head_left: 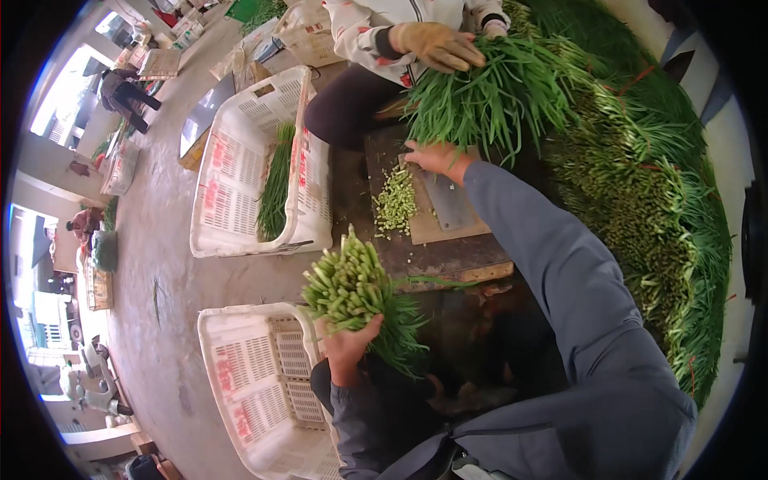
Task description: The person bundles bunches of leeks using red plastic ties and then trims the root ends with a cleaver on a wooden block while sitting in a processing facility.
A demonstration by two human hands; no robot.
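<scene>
Bundle (346,280): off the board, held up above the near crate's (210,320) right side; stem ends raised, leafy tops drooping to the right.
Left hand (350,342): curled snugly around the stalks, below the stem ends.
Right hand (442,160): stretched forward to the top of the blade (450,202); unclear whether closed on a handle or merely resting there, with the palm side hidden.
Board (432,234): under the flat-lying blade, on a dark block (400,260); chopped bits (394,200) heaped along the left edge.
Opposite: a co-worker's gloved hand (440,46) on loose greens (496,96), leaves hanging just beyond the right hand.
Far crate (232,164): one slim bunch (277,184) inside.
Right side: a long stack (624,200) of greens.
Grip advice: best kept firm but not crushing, stem ends gathered close and level.
Blade advice: safest lifted by the handle, clear of the hanging leaves, left fingers well back from the edge.
Board advice: probably worth sweeping the bits aside, for a flatter rest.
</scene>
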